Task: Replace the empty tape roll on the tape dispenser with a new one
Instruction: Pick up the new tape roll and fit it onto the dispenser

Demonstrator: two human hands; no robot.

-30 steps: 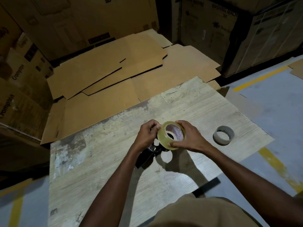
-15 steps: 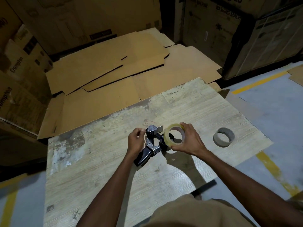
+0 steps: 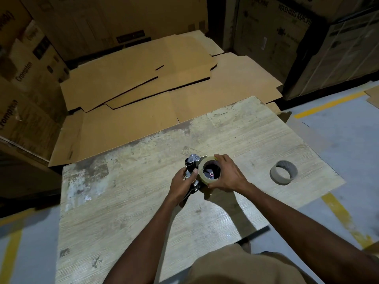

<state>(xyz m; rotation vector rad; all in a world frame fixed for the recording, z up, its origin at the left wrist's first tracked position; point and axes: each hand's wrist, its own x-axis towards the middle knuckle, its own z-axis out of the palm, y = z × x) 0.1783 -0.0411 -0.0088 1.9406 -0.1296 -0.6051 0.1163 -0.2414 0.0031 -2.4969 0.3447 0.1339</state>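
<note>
Mid-table [image 3: 127, 203], both hands on the job: left hand [image 3: 181, 184] wrapped around the tape dispenser [image 3: 191, 162] at its handle end, thumb up against the rim of the new tape roll [image 3: 205, 173]; right hand [image 3: 227, 177] cupped over that roll from its 3 o'clock side, fingers curled on the top edge, roll sitting over the dispenser's hub, which shows dark through the core. Empty tape roll [image 3: 284, 175], bare grey cardboard ring, stands on the tabletop well apart at 3 o'clock of the hands; flattened cardboard sheets [image 3: 143, 87] lie past the table's 12 o'clock edge.
</note>
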